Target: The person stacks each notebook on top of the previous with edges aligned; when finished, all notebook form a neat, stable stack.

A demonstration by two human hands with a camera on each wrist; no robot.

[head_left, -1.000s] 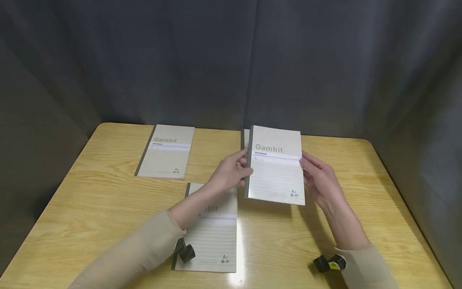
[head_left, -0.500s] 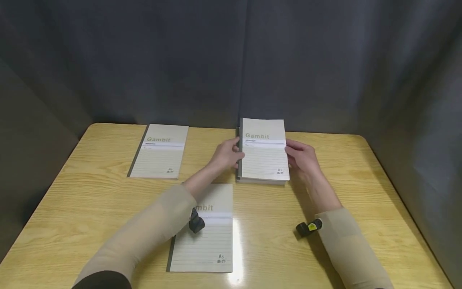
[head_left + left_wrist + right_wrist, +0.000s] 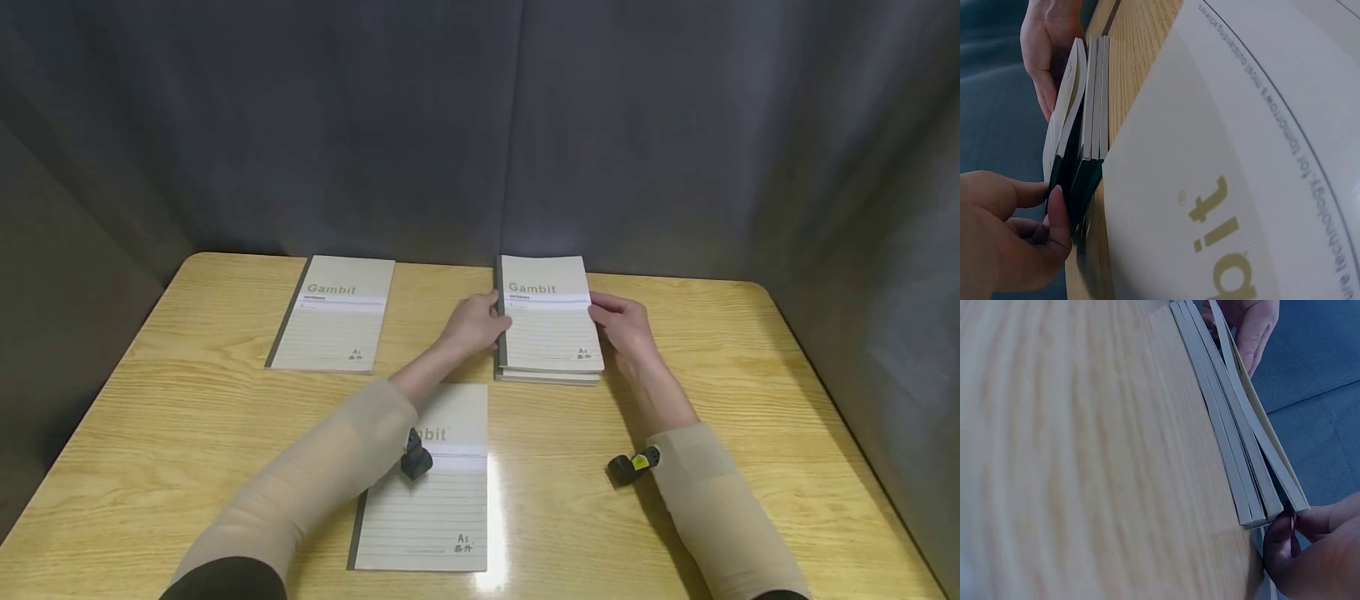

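Observation:
Both hands hold a notebook (image 3: 549, 329) with a pale lined cover, "Gambit" lettering and a dark spine. It lies over a stack of similar notebooks (image 3: 1096, 100) at the back of the table, right of the middle. My left hand (image 3: 474, 323) pinches its spine between thumb and fingers. On the opposite edge, my right hand (image 3: 624, 323) grips with thumb above and fingers below. Both wrist views show a gap between the held notebook (image 3: 1257, 419) and the stack, wider toward the hands' side edges.
One more notebook (image 3: 330, 312) lies flat at the back left of the wooden table (image 3: 187, 433). Nearer the front, another notebook (image 3: 423, 517) is partly covered by the left forearm. A dark curtain (image 3: 360, 125) rises behind the table.
The held notebook has come down and slightly left, from above the table onto the stack, and now lines up closely with it. Both hands still hold it.

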